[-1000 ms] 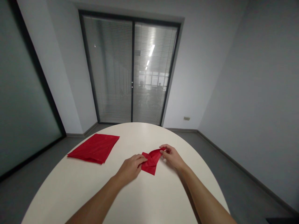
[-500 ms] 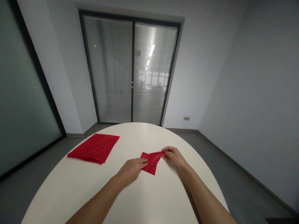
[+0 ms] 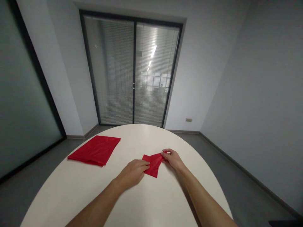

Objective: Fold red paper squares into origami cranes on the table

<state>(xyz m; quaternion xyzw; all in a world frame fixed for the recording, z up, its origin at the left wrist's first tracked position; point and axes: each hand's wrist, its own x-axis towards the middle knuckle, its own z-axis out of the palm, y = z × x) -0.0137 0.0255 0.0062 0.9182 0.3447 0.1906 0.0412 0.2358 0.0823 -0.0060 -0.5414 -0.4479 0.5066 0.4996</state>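
Observation:
A small folded piece of red paper (image 3: 153, 164) lies near the middle of the round white table (image 3: 142, 201). My left hand (image 3: 134, 171) is closed on its left side, fingers on top and the thumb at the near edge. At the paper's right, my right hand (image 3: 172, 158) pinches the narrow pointed end between thumb and fingers; a bit of red shows above the fingertips. Part of the paper is hidden under both hands. Left of my left hand, larger red sheets (image 3: 96, 150) lie stacked flat on the table.
Beyond the table's far edge stands a glass door (image 3: 133, 72) with blinds and a dark frame. A frosted glass panel (image 3: 26, 104) is at the left. A socket plate (image 3: 188, 120) sits low on the wall behind, and grey floor surrounds the table.
My right hand has shifted slightly left along the paper's pointed end, its fingers now covering more of the tip. My left hand stays in place on the paper. The stacked sheets have not moved.

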